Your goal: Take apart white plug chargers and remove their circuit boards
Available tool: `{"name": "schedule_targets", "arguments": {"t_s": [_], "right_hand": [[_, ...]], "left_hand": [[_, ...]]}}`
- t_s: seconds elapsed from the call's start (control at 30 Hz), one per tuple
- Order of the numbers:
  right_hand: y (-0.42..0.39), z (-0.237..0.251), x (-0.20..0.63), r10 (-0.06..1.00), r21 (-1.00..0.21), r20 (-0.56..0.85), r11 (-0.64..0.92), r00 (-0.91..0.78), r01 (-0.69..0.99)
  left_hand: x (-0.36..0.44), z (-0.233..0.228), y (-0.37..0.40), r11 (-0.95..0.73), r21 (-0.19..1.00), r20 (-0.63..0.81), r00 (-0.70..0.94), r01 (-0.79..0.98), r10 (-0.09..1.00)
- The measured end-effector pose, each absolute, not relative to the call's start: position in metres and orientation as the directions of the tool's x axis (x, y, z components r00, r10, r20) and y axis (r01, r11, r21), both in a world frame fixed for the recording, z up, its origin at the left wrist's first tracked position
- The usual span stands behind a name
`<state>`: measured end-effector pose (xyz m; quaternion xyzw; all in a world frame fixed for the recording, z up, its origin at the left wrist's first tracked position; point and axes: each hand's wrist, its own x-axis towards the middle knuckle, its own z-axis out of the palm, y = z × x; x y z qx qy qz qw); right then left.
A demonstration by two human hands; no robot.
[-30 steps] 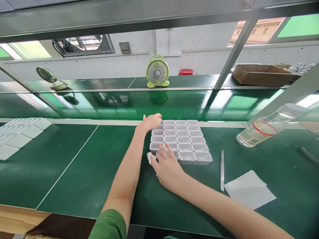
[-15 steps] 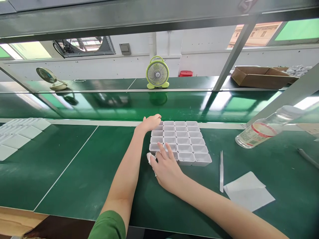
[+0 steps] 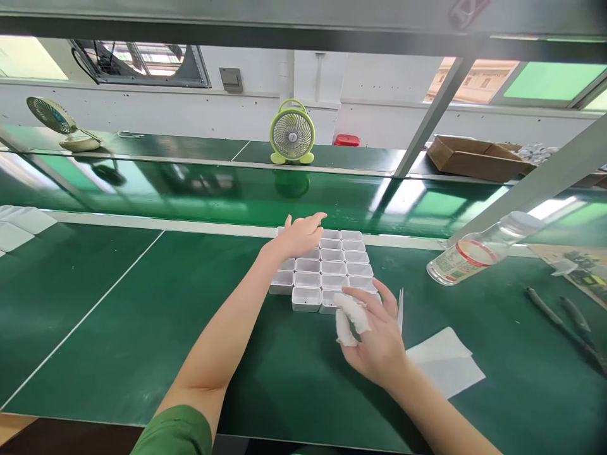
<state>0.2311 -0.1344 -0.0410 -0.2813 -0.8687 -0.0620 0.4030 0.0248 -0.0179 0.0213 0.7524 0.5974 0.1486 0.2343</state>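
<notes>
A block of small white open boxes (image 3: 308,280) stands in rows on the green table. My left hand (image 3: 301,235) reaches over the back rows, fingers stretched to the right, and hides some boxes. At the front right corner of the block is my right hand (image 3: 379,338), its fingers apart. White wrapping (image 3: 351,313) covers its thumb and one finger. No object shows in either hand, and I cannot tell whether the fingertips touch the boxes. White tweezers (image 3: 401,308) lie just beyond the right hand, partly hidden by it.
White paper (image 3: 446,360) lies to the right, with a tilted clear bottle (image 3: 467,259) behind it. Dark-handled tools (image 3: 559,322) lie farther right. More white boxes (image 3: 23,222) stand far left. A green fan (image 3: 293,134) and a carton (image 3: 477,158) stand on the back ledge.
My right hand has moved right along the front of the boxes, uncovering the front left ones. My left hand has shifted right over the back rows. The view has also turned slightly.
</notes>
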Motion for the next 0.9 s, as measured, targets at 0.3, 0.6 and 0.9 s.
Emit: {"name": "schedule_targets", "arguments": {"t_s": [0.3, 0.6, 0.9], "right_hand": [[-0.141, -0.057, 0.227, 0.557, -0.131, 0.529, 0.799, -0.641, 0.587], [-0.141, -0.055, 0.226, 0.618, -0.108, 0.463, 0.75, -0.635, 0.652], [-0.143, -0.057, 0.226, 0.643, -0.121, 0.444, 0.733, -0.623, 0.67]], "left_hand": [[0.039, 0.007, -0.019, -0.231, 0.479, -0.076, 0.302, 0.847, 0.95], [0.048, 0.009, -0.021, -0.279, 0.451, -0.067, 0.344, 0.848, 0.937], [0.05, 0.007, -0.021, -0.273, 0.46, -0.078, 0.344, 0.845, 0.936]]}}
